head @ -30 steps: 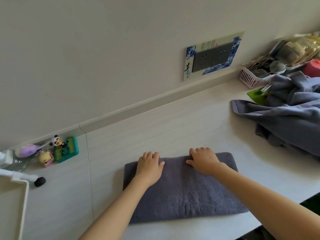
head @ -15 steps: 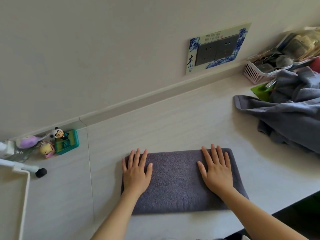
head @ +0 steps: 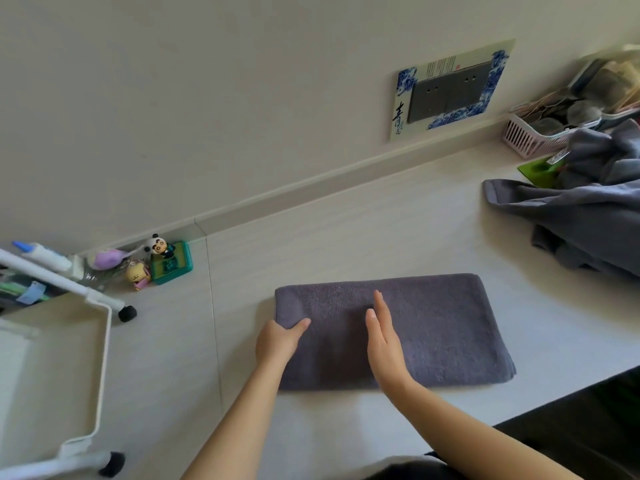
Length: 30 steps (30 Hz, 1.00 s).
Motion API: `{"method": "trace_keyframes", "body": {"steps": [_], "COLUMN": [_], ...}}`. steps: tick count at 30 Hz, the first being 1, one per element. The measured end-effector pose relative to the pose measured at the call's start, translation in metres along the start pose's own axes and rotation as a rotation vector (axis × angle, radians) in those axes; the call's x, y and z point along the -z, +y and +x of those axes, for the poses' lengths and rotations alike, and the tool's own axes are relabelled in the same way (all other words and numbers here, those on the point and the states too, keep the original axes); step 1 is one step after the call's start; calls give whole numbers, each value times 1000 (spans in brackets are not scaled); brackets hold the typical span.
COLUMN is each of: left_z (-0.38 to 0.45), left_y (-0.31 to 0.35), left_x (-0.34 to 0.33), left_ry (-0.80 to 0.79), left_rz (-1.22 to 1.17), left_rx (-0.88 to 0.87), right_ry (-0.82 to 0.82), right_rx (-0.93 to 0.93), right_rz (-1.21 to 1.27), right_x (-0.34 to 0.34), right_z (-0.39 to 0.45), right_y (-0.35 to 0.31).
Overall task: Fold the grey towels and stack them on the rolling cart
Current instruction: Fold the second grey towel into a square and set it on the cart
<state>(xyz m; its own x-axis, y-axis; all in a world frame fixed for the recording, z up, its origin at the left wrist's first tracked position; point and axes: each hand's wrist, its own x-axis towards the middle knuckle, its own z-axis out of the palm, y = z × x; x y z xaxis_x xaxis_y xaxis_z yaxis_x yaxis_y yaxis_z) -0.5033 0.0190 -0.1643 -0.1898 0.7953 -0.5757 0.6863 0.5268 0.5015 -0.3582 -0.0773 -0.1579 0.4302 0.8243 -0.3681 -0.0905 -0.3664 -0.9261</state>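
Where the left hand (head: pixel 277 342) meets the folded grey towel (head: pixel 391 330), its thumb lies on top of the cloth at the left short edge and the fingers appear tucked under that edge, so it grips the end. Right hand (head: pixel 382 337) stands on its edge along the towel's middle, fingers straight and together, holding nothing; it reads as marking a fold line.

Towel lies flat on the bench (head: pixel 346 230), a thick rectangle of several layers, long side running left to right, near edge close to the bench front. Judged soft, limp, light, terry surface not slippery; it should bend wherever pressed and sag if lifted by one corner. Best hold: both corners of one short end, or flat palms under the stack.

Unfolded grey towels (head: pixel 581 220) lie heaped at the right, well apart. Rolling cart (head: pixel 100 341), white tubing, stands at the left, just beside the bench.
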Motion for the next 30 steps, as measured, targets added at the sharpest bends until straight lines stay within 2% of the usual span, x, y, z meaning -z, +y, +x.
{"method": "trace_keyframes", "body": {"steps": [3,6,8,11,13,17,19,22,30], "left_z": [-5,-23,-39,-64,-79,-95,-104,-119,-154], "left_y": [-1,8,22,43,57,78,90,105,147], "left_x": [11,19,19,17,18,16,8,-7,-91], "left_ry": [-146,-259,-265,-182,-148,-161,-200,-243,-225], "left_rz": [-242,-330,-306,-180,-114,-45,-21,12,95], "left_rx": [-22,-167,-275,-373,-395,-444,-498,-564,-717], "right_ry": [60,82,59,25,93,418,509,449,146], "right_rx": [-14,5,-7,-38,-32,30,-64,-207,-320], "right_rz": [32,31,19,100,114,-25,-8,20,244], "right_x": [-3,-1,-1,6,22,75,105,133,185], "right_z": [-4,-5,-3,-4,-8,-25,-28,-21,-7], "right_y": [12,19,18,15,14,3,10,20,6]}}
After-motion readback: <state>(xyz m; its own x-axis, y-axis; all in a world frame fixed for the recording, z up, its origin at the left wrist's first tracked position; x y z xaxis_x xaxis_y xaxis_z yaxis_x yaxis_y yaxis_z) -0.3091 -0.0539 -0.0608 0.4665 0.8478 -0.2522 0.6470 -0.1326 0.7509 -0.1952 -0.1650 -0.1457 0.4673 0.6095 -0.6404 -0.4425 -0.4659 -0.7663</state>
